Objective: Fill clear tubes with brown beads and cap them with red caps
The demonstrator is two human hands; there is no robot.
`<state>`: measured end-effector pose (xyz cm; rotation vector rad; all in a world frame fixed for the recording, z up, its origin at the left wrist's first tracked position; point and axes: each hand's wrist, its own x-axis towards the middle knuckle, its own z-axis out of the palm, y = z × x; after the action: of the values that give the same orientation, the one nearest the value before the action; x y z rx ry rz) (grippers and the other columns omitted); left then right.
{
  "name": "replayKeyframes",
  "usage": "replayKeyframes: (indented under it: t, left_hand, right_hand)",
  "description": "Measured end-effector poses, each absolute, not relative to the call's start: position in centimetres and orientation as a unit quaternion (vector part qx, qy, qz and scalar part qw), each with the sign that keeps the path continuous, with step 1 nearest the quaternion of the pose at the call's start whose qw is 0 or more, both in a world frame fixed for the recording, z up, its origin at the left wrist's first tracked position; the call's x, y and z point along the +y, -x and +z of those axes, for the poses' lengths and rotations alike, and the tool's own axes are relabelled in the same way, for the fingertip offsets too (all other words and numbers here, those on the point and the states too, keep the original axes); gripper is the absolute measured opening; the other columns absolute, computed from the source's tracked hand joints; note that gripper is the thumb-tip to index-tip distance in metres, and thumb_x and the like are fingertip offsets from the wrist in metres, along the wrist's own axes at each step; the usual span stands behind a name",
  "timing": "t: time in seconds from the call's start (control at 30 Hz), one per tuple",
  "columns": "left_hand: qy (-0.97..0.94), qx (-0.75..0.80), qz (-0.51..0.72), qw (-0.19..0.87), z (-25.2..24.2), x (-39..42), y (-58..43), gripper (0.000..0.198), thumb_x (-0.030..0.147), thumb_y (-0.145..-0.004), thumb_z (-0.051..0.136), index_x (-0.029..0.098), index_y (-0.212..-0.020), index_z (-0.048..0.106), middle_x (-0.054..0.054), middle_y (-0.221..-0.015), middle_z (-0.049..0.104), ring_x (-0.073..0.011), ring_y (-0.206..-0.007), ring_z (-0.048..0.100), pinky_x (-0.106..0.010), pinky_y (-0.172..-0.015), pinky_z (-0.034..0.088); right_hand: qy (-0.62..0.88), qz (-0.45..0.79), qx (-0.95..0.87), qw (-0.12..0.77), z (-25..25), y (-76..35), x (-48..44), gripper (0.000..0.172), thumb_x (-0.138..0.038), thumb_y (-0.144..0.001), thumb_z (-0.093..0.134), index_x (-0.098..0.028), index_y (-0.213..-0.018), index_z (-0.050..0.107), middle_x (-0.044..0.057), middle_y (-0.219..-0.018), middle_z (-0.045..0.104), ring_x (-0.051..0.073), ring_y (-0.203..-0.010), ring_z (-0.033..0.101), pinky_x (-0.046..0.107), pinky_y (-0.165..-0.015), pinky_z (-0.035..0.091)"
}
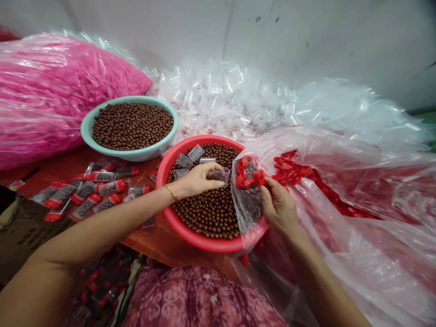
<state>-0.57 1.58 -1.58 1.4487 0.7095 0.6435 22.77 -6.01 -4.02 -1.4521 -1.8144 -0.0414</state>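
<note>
Centrally, a small clear box point(223, 176) is held above the red bowl point(211, 245) by the left hand point(195, 181), its sides being pinched between thumb and fingers. The box is seen to be thin-walled, transparent and flat-sided, with glossy edges; its greyish-brown tint is shared with the brown balls point(207, 213) behind it, and whether anything is contained in it cannot be told. A red cap point(260, 177) is pinched between the thumb and fingers of the right hand point(279, 204), just beside the box but apart from it; it is small, glossy and opaque. Further red caps point(243, 175) are clustered next to it, on a translucent bag point(368, 259) by which the right side of the bowl is partly covered.

Several clear boxes point(184, 161) are laid on the balls at the upper left of the bowl. Boxes with red ends point(112, 187), in which dark contents can be seen, are heaped on the red table point(145, 240) to the left. Behind them a pale green bowl point(132, 156) is filled with similar balls and is flanked by a bag of pink pieces point(64, 81). A heap of clear plastic pieces point(218, 95) is spread along the wall point(306, 36).
</note>
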Motion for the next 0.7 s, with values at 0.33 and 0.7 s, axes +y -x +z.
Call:
replayKeyframes:
  t: [0.33,0.7]
  left_hand:
    - [-0.764,0.251,0.254,0.537,-1.6,-0.1,0.4,0.022,0.024,-0.082,0.054,0.014,-0.101,0.055,-0.004,-0.100,0.062,-0.0174,-0.095,0.057,-0.033,-0.089,0.045]
    - [-0.727,0.290,0.210,0.586,-0.8,0.1,1.0,0.018,0.031,-0.087,0.044,0.015,-0.096,0.047,0.003,-0.067,0.053,-0.0092,-0.056,0.053,-0.022,-0.053,0.042]
  right_hand:
    - [0.518,0.271,-0.705,0.402,0.5,-17.9,-4.6,0.032,-0.034,-0.090,0.043,-0.017,-0.110,0.062,-0.002,-0.064,0.057,0.011,-0.055,0.054,0.024,-0.053,0.047]
    - [0.512,0.156,-0.745,0.398,-0.6,-17.1,-4.4,0.035,-0.030,-0.092,0.041,-0.014,-0.115,0.062,0.007,-0.085,0.070,0.015,-0.077,0.067,0.028,-0.072,0.054]
